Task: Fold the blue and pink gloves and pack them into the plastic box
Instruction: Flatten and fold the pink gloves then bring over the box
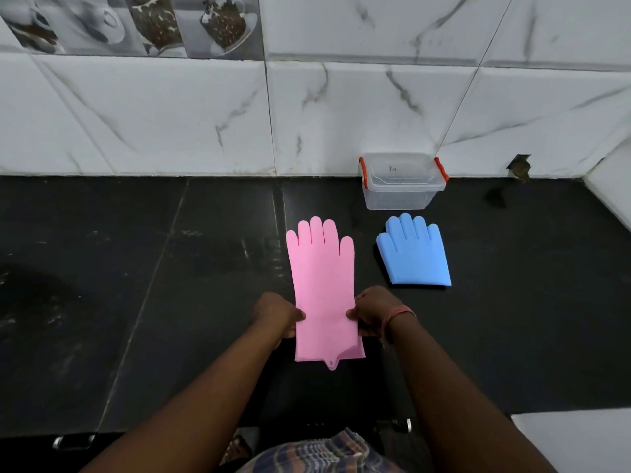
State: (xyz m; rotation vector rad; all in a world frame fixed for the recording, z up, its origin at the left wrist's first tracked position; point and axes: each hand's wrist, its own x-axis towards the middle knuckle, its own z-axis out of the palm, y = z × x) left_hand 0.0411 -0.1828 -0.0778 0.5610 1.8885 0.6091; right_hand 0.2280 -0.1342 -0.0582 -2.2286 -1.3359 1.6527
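Pink rubber is pinched from both sides: the left hand (278, 315) and the right hand (370, 315) each grip an edge of the pink glove (322, 285) near its cuff, thumbs on top, other fingers tucked beneath. It lies flat and full length on the dark counter (170, 285), fingertips pointing toward the wall. Just to its right, the blue glove (415, 257) looks shorter, seemingly already folded. Beyond that stands the clear plastic box (403, 186) with red clips, lid off and empty, against the tiles. Likely trouble: springy rubber may pop a fold open once released, and a loose or crooked fold may not sit well in the small box.
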